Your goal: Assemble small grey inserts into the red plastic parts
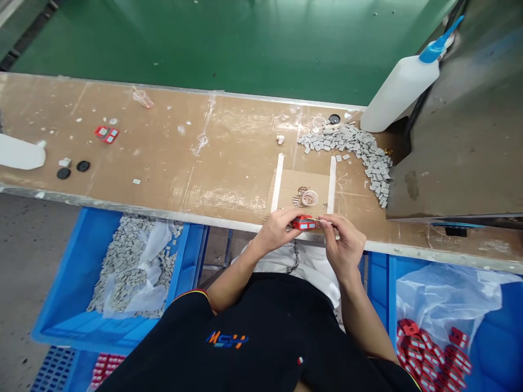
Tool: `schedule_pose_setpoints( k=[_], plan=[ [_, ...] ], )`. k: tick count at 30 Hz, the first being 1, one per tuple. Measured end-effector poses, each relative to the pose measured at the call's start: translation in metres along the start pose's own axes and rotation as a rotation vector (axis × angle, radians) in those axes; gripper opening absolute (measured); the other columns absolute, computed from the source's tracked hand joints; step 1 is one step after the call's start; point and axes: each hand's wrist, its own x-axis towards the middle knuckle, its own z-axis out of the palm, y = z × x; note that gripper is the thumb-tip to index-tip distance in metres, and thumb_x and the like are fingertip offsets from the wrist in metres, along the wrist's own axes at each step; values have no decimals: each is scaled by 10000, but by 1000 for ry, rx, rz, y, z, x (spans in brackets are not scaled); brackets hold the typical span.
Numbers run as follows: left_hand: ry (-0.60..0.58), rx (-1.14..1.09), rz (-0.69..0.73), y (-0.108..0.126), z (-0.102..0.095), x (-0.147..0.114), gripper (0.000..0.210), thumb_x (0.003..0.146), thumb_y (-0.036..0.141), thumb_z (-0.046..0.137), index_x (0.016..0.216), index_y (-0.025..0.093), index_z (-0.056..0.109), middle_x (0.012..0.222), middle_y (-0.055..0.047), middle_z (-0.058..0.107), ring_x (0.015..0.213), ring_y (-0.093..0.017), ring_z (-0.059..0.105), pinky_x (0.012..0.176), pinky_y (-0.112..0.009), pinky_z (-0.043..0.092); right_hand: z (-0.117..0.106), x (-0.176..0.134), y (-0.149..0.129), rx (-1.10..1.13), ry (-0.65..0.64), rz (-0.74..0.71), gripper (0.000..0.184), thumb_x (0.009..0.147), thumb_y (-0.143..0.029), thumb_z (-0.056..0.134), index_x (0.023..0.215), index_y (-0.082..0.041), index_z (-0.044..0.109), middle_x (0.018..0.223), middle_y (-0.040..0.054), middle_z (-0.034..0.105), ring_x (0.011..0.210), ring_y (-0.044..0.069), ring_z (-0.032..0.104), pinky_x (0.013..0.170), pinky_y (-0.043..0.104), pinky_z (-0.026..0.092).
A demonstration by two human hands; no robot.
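Observation:
My left hand (279, 228) is closed on a small red plastic part (304, 222) with pale windows, held over the front edge of the bench. Between the fingertips of my right hand (344, 239) is a thin yellowish stick (314, 219), its tip touching or just above the red part. A small clear cup (309, 197) with brownish contents stands just beyond, beside some brownish smears. Cup and smears sit on a cardboard piece (306, 178) between two white strips.
Grey tiles (359, 147) lie heaped at the right near a white squeeze bottle (398, 92). Another red part (107, 134) lies at the left. Below are a blue bin (67, 272) of grey pieces and a right-hand blue bin (500, 321) holding red parts.

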Motion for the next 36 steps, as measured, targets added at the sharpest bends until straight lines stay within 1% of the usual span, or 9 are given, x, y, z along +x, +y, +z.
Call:
schedule_pose_setpoints(
  k=[6,14,17,20,22,25,29,33,36],
  plan=[
    [9,9,-10,1,0,0,238,862,86,632,1083,163,675,1030,-77,751,930,-196,712,810,-296,580,0,1,-1,-4,25,-103,141,965,-205,593,895,-223,714,841,42,768,763,177,738,709,278,588],
    [12,-4,-25,0,-1,0,252,851,99,663,1091,173,687,1030,-73,761,925,-194,719,841,-309,583,2,5,-3,-43,18,-109,160,976,-200,568,903,-223,708,832,46,760,752,178,729,694,278,577],
    [15,-26,-37,1,-2,0,242,854,112,670,1088,171,693,1028,-70,766,906,-186,720,835,-302,582,-1,5,-5,-17,-4,-85,154,969,-215,582,889,-223,714,824,44,759,747,178,727,688,281,576],
    [27,-74,-63,1,-4,-1,261,849,115,677,1103,170,696,1043,-71,771,902,-180,724,822,-285,581,-5,9,-1,40,36,19,156,969,-274,592,895,-222,719,831,44,756,738,186,721,693,308,577],
    [31,-115,-81,2,-6,-1,271,844,114,677,1108,171,701,1052,-71,773,925,-182,726,824,-280,582,-3,17,5,76,95,83,178,975,-311,582,908,-218,719,837,45,745,731,186,707,692,323,568],
    [23,-174,-100,2,-10,-2,257,845,125,670,1094,173,713,1060,-70,775,946,-181,728,821,-274,588,7,34,16,71,117,71,214,971,-341,576,868,-214,715,840,53,712,773,191,682,683,326,548],
    [22,-225,-117,2,-13,-2,243,848,143,674,1086,165,720,1057,-74,777,933,-175,731,798,-263,594,21,47,26,40,-29,33,229,965,-375,560,898,-216,712,909,73,681,824,202,658,681,328,551],
    [36,-260,-129,2,-12,-3,255,850,145,683,1103,154,714,1066,-88,776,931,-174,734,770,-248,597,10,67,40,-3,-112,13,273,963,-399,542,1134,-226,665,1051,96,672,916,221,652,758,361,560],
    [45,-267,-113,0,-11,-4,290,845,142,690,1134,153,707,1099,-96,773,954,-176,736,784,-251,600,-1,101,63,-187,-86,52,226,951,-322,506,1060,-216,674,1018,106,667,859,225,631,804,388,541]
  ],
)
